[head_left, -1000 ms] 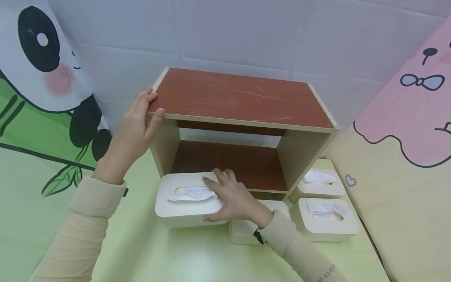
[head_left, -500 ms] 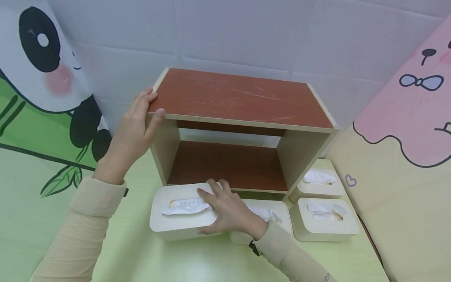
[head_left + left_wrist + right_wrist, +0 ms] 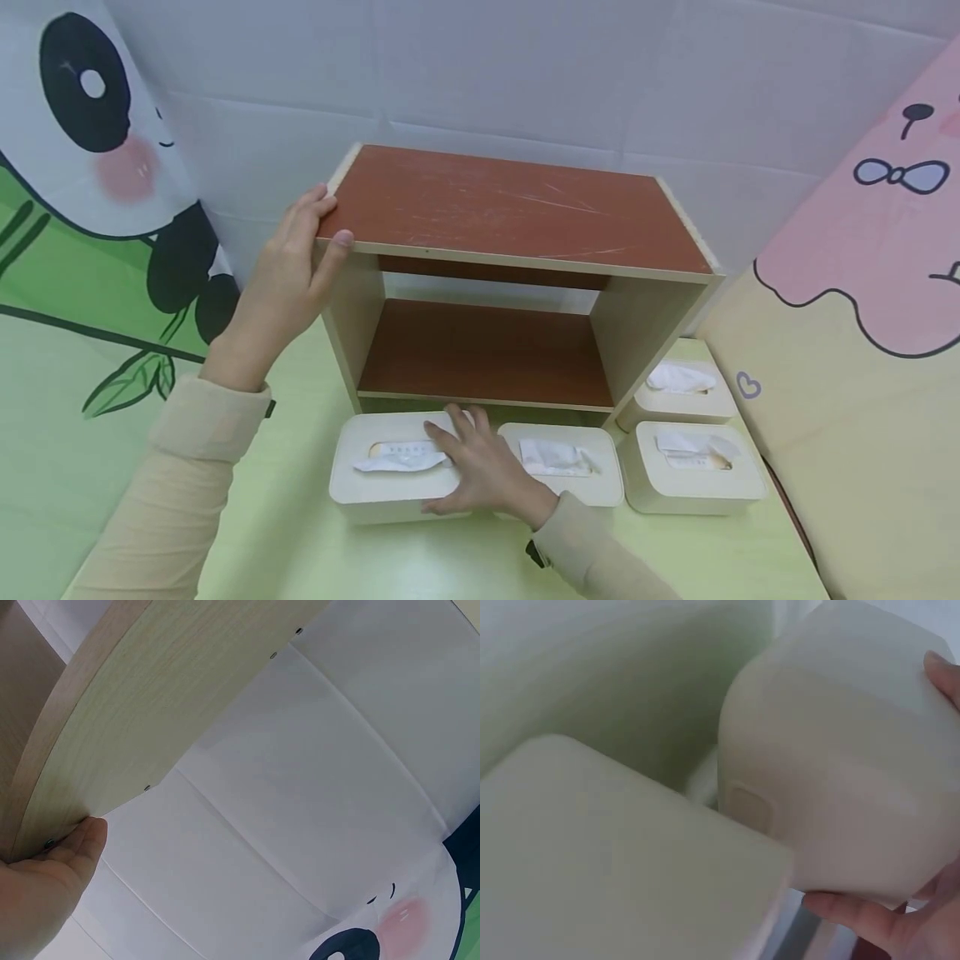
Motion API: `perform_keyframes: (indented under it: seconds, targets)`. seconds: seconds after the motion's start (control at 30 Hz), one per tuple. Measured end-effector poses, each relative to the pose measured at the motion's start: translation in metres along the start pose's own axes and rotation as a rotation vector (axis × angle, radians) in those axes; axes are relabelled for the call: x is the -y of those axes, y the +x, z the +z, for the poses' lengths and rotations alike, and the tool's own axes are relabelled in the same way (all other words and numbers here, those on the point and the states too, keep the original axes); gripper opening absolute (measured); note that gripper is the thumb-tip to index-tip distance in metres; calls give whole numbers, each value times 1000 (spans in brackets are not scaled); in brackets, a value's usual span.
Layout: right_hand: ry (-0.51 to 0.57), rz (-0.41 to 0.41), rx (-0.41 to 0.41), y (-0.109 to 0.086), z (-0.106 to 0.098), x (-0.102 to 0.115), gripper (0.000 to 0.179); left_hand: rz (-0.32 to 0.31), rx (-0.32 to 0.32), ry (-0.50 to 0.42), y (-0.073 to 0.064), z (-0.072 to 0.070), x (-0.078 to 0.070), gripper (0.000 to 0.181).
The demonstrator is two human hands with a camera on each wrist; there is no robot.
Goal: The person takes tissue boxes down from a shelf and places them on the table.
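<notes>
In the head view my left hand (image 3: 281, 279) grips the top left front corner of a small wooden shelf (image 3: 517, 212) with a reddish-brown top. The left wrist view shows its fingers (image 3: 86, 844) against the pale outer side panel. My right hand (image 3: 487, 475) holds a white tissue box (image 3: 393, 483) across its right end, low in front of the shelf; a tissue lies over the slot. Seen from the right wrist, the thumb and a finger span the box's end (image 3: 840, 765). A second tissue box (image 3: 600, 492) is close on its right, partly behind the hand.
Two more tissue boxes, a front one (image 3: 690, 492) and a back one (image 3: 693, 408), stand beside the shelf's right side. Everything sits on a pale green tabletop (image 3: 300, 533). Walls with cartoon prints (image 3: 862, 250) enclose the back and sides.
My right hand has brought the tissue box down and toward me from the shelf's front edge, uncovering the lower board's left front. The left hand has stayed at the shelf corner.
</notes>
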State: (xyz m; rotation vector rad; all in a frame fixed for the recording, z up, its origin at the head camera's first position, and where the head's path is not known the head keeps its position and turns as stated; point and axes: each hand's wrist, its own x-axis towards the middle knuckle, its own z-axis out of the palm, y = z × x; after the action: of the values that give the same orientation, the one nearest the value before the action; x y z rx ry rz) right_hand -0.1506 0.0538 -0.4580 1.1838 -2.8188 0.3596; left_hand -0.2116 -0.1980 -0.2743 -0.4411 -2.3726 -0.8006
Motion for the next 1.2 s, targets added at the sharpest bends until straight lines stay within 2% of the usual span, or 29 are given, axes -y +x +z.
perform_keyframes:
  seconds: [0.27, 0.43, 0.73, 1.03, 1.2]
  targets:
    - [-22, 28, -52, -3, 24, -1, 96, -14, 9, -5, -1, 0, -1, 57]
    - [-53, 37, -43, -3, 34, -1, 96, -16, 10, -7, 0, 0, 0, 57]
    - [-31, 58, -28, -3, 44, 0, 96, -18, 12, -5, 0, 0, 0, 57]
    - [-53, 40, -82, -2, 53, -4, 98, -15, 10, -3, 1, 1, -1, 58]
    - [-29, 57, -65, -1, 54, -4, 98, -17, 12, -4, 1, 0, -1, 58]
